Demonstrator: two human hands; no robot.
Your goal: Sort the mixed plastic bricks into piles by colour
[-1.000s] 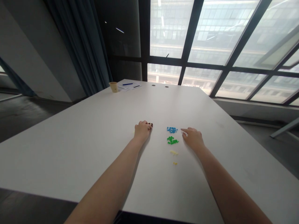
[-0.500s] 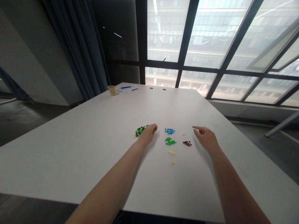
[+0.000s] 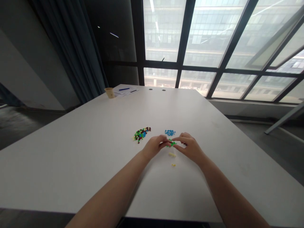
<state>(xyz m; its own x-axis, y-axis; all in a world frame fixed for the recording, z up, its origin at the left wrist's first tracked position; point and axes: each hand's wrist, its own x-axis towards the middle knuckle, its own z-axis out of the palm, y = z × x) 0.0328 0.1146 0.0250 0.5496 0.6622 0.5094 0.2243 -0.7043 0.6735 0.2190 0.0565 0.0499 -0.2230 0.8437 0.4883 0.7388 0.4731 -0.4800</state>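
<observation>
My left hand (image 3: 157,146) is closed in a pinch over the green pile, with what looks like a small dark brown toy brick at its fingertips. Just to its right, my right hand (image 3: 188,147) reaches in with thumb and forefinger apart and nothing visible between them. Under the fingertips lie the green toy bricks (image 3: 173,144), partly covered. Blue bricks (image 3: 170,132) lie just beyond the hands, and pale yellow pieces (image 3: 172,154) nearer me. Part of the dark brown pile (image 3: 185,144) shows behind my right hand.
A mixed heap of coloured bricks (image 3: 142,134) lies left of the sorted piles. Small bright yellow pieces (image 3: 173,165) are closest to me. Far back on the white table (image 3: 95,158) are a paper cup (image 3: 109,92), paper sheets (image 3: 122,92) and a blue pen (image 3: 124,89).
My left hand has moved right and toward me, away from the mixed heap. My right hand has come left, so both now meet over the green bricks. The view has shifted slightly.
</observation>
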